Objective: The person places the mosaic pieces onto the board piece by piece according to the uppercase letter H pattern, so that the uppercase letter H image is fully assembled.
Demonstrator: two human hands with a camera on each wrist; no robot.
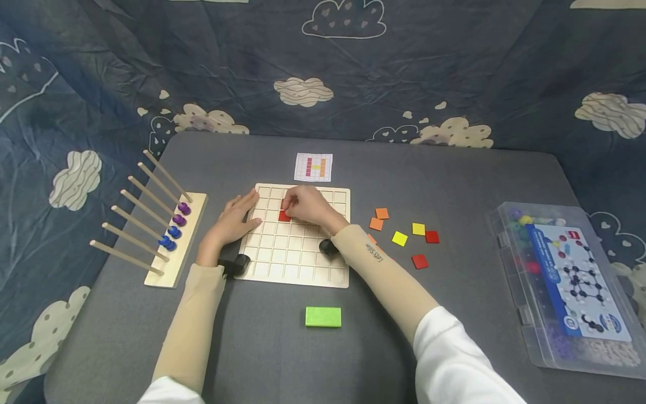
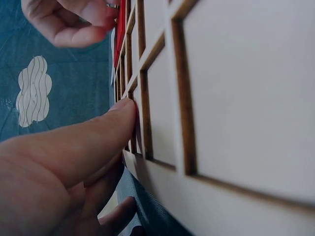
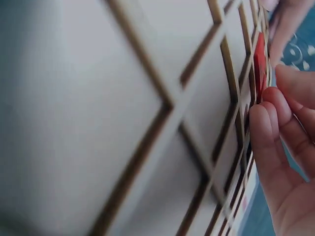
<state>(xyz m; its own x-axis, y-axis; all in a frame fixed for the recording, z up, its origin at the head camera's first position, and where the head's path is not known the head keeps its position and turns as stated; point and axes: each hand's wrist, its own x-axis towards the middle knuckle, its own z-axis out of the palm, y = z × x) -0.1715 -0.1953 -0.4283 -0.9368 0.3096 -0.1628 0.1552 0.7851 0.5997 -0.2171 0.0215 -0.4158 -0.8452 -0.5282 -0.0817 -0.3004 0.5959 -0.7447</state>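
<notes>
A pale wooden grid board [image 1: 298,258] lies on the table, with a red square tile [image 1: 285,216] in one of its cells. My right hand [image 1: 310,206] is over the board's upper part, thumb and fingertips pinching a red tile just above that one; the fingers partly hide it. In the right wrist view, red tile [image 3: 260,64] shows beside the fingertips. My left hand [image 1: 234,221] rests on the board's left edge, fingers extended, with the thumb [image 2: 115,123] on its surface.
A pattern card [image 1: 313,167] lies behind the board. Loose orange [image 1: 382,213], yellow [image 1: 418,229] and red tiles [image 1: 420,261] lie to the right. A green block [image 1: 323,317] is in front, a peg stand [image 1: 194,224] at left, and a clear plastic case [image 1: 510,264] at far right.
</notes>
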